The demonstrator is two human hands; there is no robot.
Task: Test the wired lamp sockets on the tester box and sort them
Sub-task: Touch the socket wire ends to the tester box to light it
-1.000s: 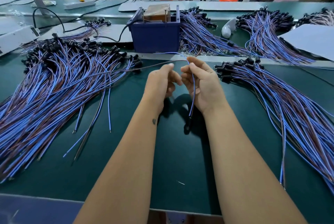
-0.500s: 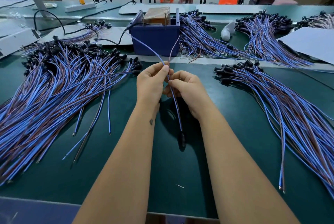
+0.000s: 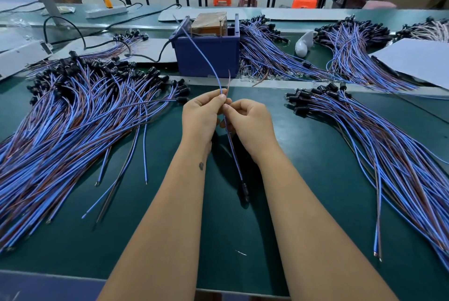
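Your left hand [image 3: 200, 116] and right hand [image 3: 247, 119] pinch socket leads [image 3: 230, 145] mid-frame; guide blue tip squarely onto tester box [image 3: 209, 55] contact, upper centre; brown tip probably free.

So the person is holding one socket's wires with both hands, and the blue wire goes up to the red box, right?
Almost. The box is blue, not red. The head view shows the left hand and right hand pinching one socket's wires, the blue wire arcing up to the blue tester box, and the black socket hanging below over the green table.
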